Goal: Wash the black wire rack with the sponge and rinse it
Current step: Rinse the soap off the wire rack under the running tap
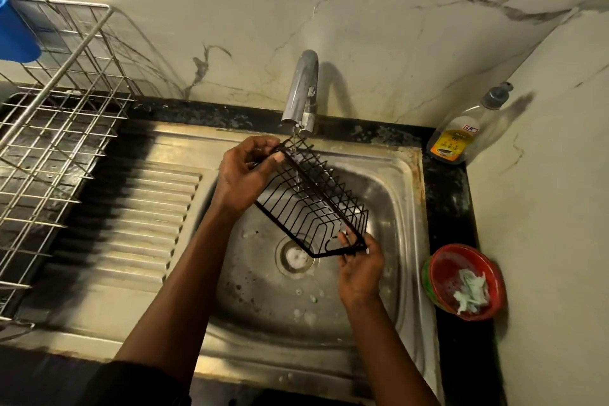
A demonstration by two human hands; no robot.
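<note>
Black wire rack (324, 197) aslant under tap (301, 89) — left hand (244, 171), right hand (361, 269), each grip closed round one end.

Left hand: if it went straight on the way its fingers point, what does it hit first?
The left hand grips the far end of the black wire rack. Beyond that, it would probably meet the faucet spout just ahead, though the height gap is unclear from one view.

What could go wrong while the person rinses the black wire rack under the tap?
1. The right hand pinches only the near corner of the black wire rack; wet, it may slip into the sink.
2. The thin stream from the tap strikes only the far end by the left hand, so the rest may stay soapy.
</note>
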